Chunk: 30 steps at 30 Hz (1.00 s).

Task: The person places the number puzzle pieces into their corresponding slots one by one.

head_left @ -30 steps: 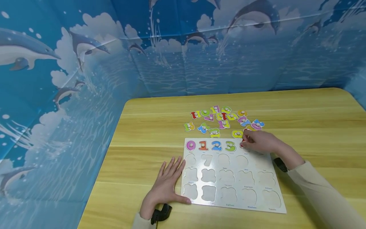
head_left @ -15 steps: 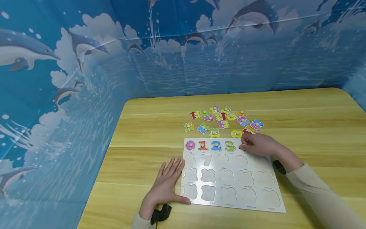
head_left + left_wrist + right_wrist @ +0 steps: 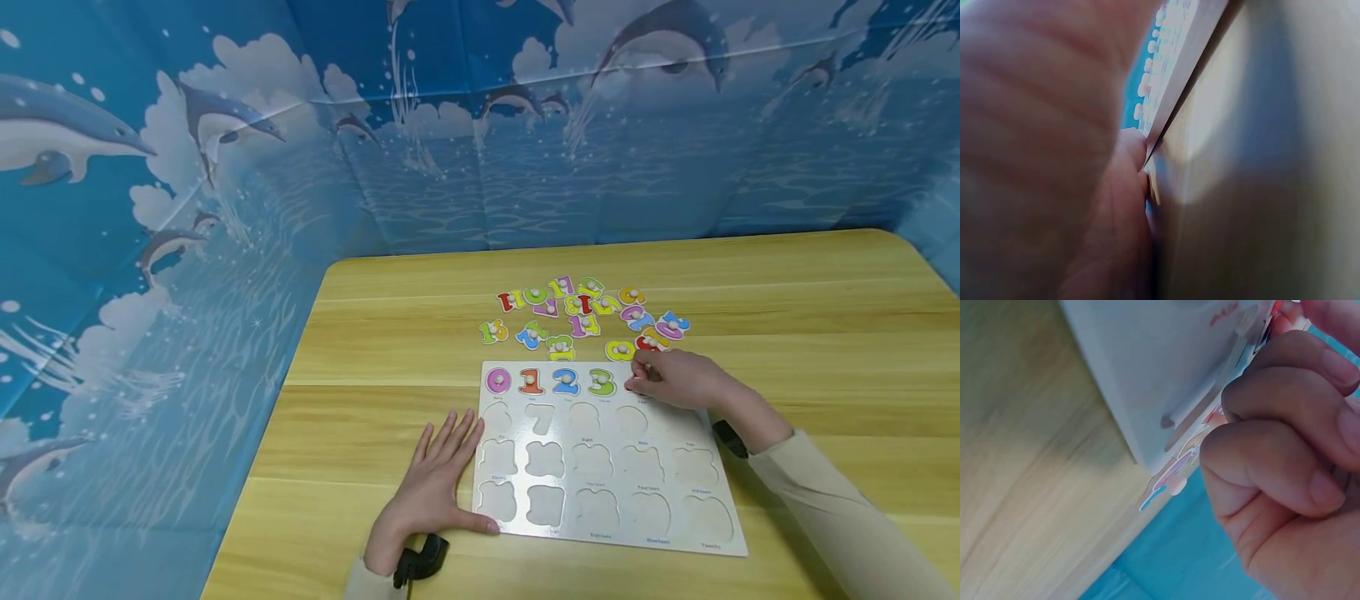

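Note:
A white number puzzle board (image 3: 551,525) lies on the table, with pieces 0 (image 3: 498,381), 1 (image 3: 531,382), 2 (image 3: 566,382) and 3 (image 3: 602,382) seated in its top row. Over the slot right of the 3, my right hand (image 3: 682,379) pinches a red puzzle piece (image 3: 1277,309) between thumb and forefinger. Its other fingers (image 3: 1279,403) are curled, and most of the piece is hidden. My left hand (image 3: 438,483) rests on the table with spread fingers, touching the board's left edge; its thumb lies at the near left corner.
Several loose number pieces with knobs lie behind the board, among them a yellow one (image 3: 619,350) close to its far edge, a green-and-orange one (image 3: 493,332) and a blue-and-purple one (image 3: 672,325). A dolphin-print cloth (image 3: 450,167) hangs beyond the wooden table (image 3: 360,350).
My right hand has shifted slightly toward the board, uncovering a red-and-orange loose piece behind it. The red piece it pinches shows less now. My left hand stays in place.

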Each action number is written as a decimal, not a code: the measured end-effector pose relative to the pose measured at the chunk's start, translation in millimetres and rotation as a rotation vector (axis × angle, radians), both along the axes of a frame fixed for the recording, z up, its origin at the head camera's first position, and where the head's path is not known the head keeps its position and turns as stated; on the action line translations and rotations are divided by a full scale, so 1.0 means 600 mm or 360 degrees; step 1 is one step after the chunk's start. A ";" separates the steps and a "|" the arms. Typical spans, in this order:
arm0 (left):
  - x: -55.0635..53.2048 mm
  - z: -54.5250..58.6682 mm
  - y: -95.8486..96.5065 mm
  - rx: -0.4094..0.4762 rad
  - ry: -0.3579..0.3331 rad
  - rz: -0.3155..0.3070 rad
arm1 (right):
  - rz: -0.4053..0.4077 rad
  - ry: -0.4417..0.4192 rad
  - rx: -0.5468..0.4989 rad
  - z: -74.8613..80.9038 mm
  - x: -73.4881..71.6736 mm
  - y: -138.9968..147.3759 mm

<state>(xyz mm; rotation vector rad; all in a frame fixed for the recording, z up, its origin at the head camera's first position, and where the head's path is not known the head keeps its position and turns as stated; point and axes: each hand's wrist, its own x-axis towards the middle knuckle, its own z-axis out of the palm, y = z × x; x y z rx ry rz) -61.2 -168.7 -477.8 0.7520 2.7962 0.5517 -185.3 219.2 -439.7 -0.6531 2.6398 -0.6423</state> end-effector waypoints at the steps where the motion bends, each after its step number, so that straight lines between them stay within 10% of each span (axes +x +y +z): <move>1: 0.000 0.000 0.000 -0.0001 0.0000 -0.0001 | -0.0001 0.0001 0.0003 0.000 0.000 0.000; 30: -0.001 0.001 0.000 0.0020 0.0000 0.0005 | -0.0029 -0.0068 0.0000 0.006 -0.001 -0.002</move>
